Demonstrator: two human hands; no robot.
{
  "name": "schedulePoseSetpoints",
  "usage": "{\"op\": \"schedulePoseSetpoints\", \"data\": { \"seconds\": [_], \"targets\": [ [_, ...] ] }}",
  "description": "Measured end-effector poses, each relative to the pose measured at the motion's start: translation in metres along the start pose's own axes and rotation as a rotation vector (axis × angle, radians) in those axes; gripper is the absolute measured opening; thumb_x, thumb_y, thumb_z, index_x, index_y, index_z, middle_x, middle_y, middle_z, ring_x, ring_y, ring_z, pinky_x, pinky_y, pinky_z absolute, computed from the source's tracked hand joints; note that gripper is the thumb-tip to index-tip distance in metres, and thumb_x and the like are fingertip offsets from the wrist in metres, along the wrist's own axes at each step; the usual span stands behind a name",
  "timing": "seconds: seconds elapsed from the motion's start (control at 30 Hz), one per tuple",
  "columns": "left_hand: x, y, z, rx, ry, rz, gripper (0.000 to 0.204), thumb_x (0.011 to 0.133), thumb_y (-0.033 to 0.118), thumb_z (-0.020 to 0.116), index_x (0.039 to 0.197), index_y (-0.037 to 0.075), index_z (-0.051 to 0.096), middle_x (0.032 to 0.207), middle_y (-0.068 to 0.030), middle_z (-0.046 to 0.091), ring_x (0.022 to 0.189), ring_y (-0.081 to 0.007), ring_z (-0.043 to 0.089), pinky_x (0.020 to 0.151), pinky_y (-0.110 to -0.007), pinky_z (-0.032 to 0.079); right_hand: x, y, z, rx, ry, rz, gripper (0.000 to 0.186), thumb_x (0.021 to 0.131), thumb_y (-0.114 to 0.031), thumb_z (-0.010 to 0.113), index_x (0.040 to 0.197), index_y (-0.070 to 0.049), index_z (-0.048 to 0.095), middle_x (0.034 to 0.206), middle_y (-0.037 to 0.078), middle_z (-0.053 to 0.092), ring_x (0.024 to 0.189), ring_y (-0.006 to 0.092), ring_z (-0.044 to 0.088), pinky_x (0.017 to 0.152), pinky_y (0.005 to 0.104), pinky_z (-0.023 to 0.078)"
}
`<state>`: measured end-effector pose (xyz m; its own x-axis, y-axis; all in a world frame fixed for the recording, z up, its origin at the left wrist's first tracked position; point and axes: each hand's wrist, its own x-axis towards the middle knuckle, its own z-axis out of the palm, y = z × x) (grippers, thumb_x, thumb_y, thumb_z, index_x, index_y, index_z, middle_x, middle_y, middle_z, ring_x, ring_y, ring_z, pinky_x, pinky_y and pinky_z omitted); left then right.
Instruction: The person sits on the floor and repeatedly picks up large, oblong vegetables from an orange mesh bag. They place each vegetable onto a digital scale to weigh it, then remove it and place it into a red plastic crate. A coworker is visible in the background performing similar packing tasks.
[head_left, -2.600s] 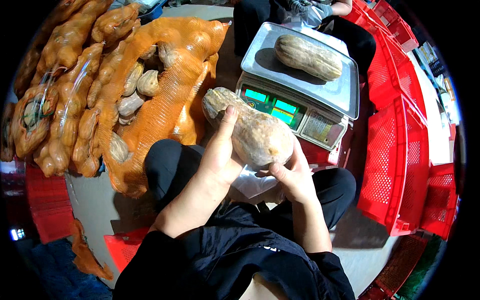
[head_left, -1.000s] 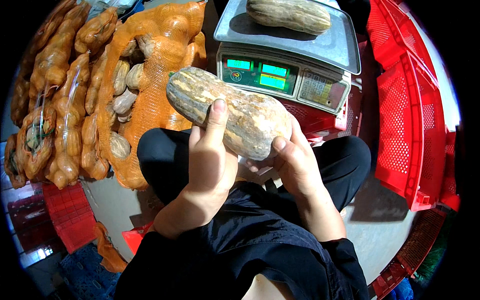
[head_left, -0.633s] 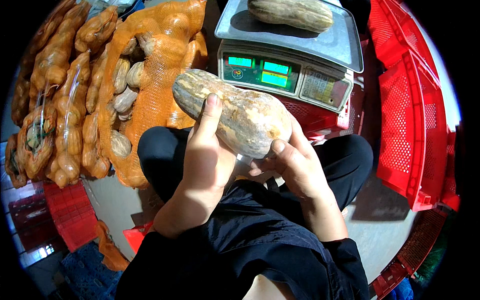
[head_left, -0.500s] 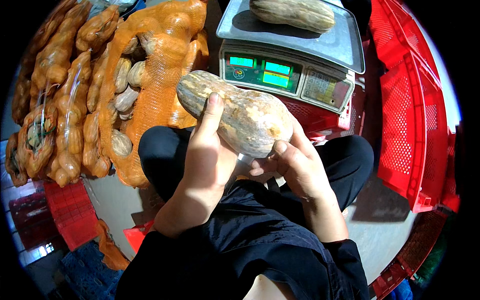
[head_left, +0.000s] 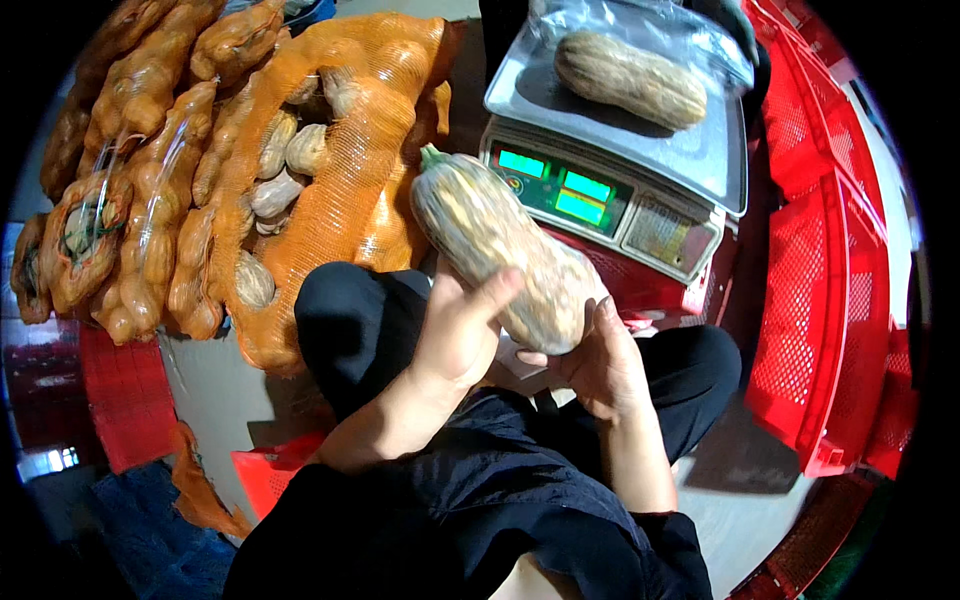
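Between my hands, above my lap, is a long mottled grey-tan butternut-type squash [head_left: 512, 250] with a green stem stub at its upper left end. My left hand [head_left: 462, 328] is closed around its near left side, thumb lying across the skin. My right hand [head_left: 604, 362] cups the rounded lower right end, its fingers partly hidden beneath. Just beyond, a second ribbed tan squash [head_left: 630, 80] lies on the metal tray of a digital scale [head_left: 585, 195] with lit green displays. Clear plastic film [head_left: 690, 35] covers the tray's far part.
Orange mesh sacks [head_left: 385, 110] full of squashes are heaped at the left, one torn open with several squashes [head_left: 277, 193] showing. Red perforated crates [head_left: 815, 310] line the right side. A red crate edge [head_left: 268, 472] sits by my left elbow, near a loose orange mesh scrap [head_left: 200, 490].
The held squash has turned so its stem end points farther up and away, and my left hand has slid lower along it. Clear film has appeared over the scale's far side.
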<state>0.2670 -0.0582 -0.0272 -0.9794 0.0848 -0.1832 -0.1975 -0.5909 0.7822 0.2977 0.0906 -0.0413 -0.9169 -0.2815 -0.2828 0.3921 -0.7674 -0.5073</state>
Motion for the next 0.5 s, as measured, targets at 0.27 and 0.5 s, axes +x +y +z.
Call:
{"op": "schedulePoseSetpoints", "data": {
  "seconds": [0.27,0.5],
  "targets": [
    [0.000,0.001,-0.014,-0.199,-0.095,-0.145,0.071,0.082,0.018,0.070,0.138,0.008,0.027,0.130,-0.0071,0.043,0.124,-0.0217,0.040,0.105,-0.039,0.032,0.013,0.015,-0.014,-1.038,0.035,-0.879,0.096,0.061,-0.015,0.083,0.137,-0.006,0.025,0.143,0.018,0.027,0.130,0.0294,0.034,0.106,0.0417,0.030],
    [0.005,0.006,-0.026,-0.309,-0.181,-0.126,0.074,0.079,0.025,0.073,0.137,0.008,0.030,0.132,-0.0075,0.043,0.125,-0.0239,0.039,0.107,-0.043,0.030,0.007,0.007,-0.005,-0.371,0.003,-0.285,0.105,0.068,-0.051,0.076,0.145,-0.010,0.017,0.142,0.015,0.033,0.131,0.0321,0.034,0.106,0.0438,0.031]
  ]
}}
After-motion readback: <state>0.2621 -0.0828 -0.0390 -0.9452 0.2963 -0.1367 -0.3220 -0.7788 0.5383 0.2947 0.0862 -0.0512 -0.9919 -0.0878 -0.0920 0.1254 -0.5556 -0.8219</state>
